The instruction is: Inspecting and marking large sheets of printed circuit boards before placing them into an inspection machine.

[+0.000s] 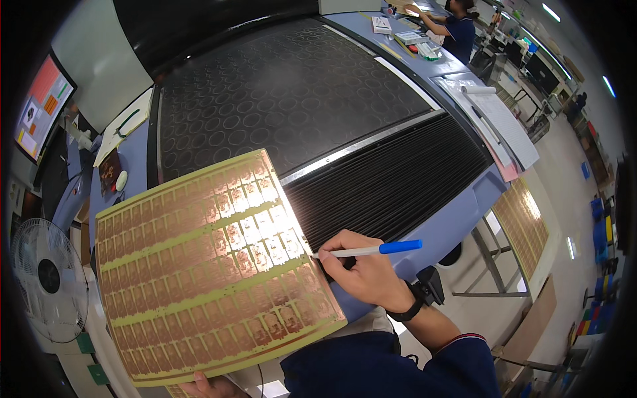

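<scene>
A large copper-and-yellow-green circuit board panel (199,292) is tilted up in front of me, its face covered in rows of repeated patterns. My left hand (211,386) grips its lower edge; only part of the fingers shows, the rest being behind the panel or out of frame. With fingers pinched, my right hand (363,272) holds a white pen with a blue cap on its back end (398,247). The pen's front end is at the panel's right edge, and whether it touches is hidden by my fingers. A black band with a small device circles my right wrist.
Behind the panel lies a machine bed with a black ringed mat (279,93) and a ribbed black section (398,172). Papers and a clipboard (501,123) rest on the right side. A fan (50,278) and a monitor (43,106) stand left. Another person (458,30) works far right.
</scene>
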`<state>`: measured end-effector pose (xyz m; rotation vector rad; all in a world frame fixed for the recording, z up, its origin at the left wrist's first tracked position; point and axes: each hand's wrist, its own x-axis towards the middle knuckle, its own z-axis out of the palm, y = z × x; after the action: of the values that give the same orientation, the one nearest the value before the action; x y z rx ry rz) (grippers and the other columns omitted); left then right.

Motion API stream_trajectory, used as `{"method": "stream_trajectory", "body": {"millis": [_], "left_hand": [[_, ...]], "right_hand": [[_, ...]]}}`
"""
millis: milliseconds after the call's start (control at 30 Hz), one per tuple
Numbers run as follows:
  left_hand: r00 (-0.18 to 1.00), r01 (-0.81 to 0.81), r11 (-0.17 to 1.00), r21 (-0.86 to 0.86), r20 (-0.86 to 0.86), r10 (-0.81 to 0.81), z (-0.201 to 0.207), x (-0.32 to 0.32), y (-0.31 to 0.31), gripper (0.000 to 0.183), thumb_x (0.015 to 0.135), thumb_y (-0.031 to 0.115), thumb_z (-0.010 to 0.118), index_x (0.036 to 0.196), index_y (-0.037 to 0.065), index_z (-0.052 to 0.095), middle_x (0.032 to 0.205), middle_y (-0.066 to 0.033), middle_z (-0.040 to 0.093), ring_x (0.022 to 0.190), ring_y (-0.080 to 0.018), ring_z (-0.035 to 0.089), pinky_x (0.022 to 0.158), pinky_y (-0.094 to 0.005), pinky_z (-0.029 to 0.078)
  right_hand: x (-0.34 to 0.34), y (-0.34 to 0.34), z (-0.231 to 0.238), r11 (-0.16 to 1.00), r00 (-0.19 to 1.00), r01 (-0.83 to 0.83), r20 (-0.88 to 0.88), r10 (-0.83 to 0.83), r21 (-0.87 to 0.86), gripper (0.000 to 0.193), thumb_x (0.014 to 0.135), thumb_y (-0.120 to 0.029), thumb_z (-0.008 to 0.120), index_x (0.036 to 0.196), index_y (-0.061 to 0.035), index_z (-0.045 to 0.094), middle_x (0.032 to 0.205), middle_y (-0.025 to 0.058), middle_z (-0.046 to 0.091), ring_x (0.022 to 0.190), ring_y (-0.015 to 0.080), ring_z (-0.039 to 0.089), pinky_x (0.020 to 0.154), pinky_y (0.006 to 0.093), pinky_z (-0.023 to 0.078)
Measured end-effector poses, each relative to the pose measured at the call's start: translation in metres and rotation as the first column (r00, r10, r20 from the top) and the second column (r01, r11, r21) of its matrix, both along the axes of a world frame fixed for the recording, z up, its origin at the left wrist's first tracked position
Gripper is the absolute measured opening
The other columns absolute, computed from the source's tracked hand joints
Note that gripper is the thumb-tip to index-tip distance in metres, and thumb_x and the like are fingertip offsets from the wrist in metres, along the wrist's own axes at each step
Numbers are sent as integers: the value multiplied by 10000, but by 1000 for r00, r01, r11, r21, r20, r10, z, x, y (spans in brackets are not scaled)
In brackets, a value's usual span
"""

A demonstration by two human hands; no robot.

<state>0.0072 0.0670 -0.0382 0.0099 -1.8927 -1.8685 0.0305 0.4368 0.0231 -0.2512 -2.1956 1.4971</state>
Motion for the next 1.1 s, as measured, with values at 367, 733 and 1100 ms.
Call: {"method": "stream_trajectory", "body": {"millis": [367,733,1100], "left_hand": [[994,-105,994,-32,-24,105,14,3,14,733,857,348,553,1443,-45,355,1342,-238,485,1188,-325,532,975,-458,450],[997,-39,999,-17,-69,38,8,-2,4,732,869,308,571,1447,-78,342,1370,-239,481,1235,-325,510,1033,-443,411],[991,106,882,460,25,-132,49,19,25,671,877,31,552,1492,-38,293,1392,-200,499,1204,-292,580,968,-400,545]], "right_hand": [[7,0,8,994,1000,-2,17,4,-113,100,858,-95,664,817,-5,655,664,69,611,534,134,533,497,282,409],[10,3,9,998,998,-52,17,53,-33,89,833,-80,660,794,-1,643,629,72,611,537,132,578,494,282,425],[17,8,-18,934,987,92,-92,-132,-346,45,899,-11,636,859,2,620,769,67,661,683,94,609,625,224,481]]}}
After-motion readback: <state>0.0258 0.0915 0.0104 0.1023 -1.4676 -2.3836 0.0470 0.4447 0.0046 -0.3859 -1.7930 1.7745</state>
